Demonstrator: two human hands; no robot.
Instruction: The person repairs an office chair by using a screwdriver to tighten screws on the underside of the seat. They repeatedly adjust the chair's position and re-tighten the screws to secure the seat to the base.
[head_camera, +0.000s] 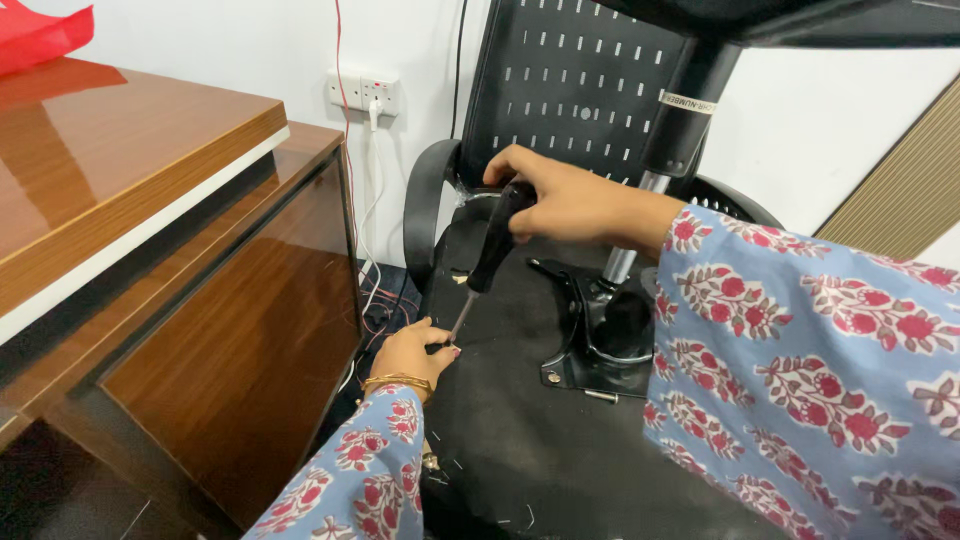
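My right hand grips the black handle of a screwdriver, which slants down and left. Its thin metal shaft ends at my left hand, whose fingers pinch around the tip against the dark underside of an overturned office chair seat. What sits under the tip is hidden by my fingers. A gold bangle circles my left wrist. Both sleeves are blue with red flowers. The chair's black metal mechanism plate and gas cylinder stand just right of the screwdriver.
A glossy brown wooden desk fills the left. The chair's perforated black backrest and armrest stand behind. A wall socket with a white plug and cables hangs on the white wall. A loose bolt lies by the plate.
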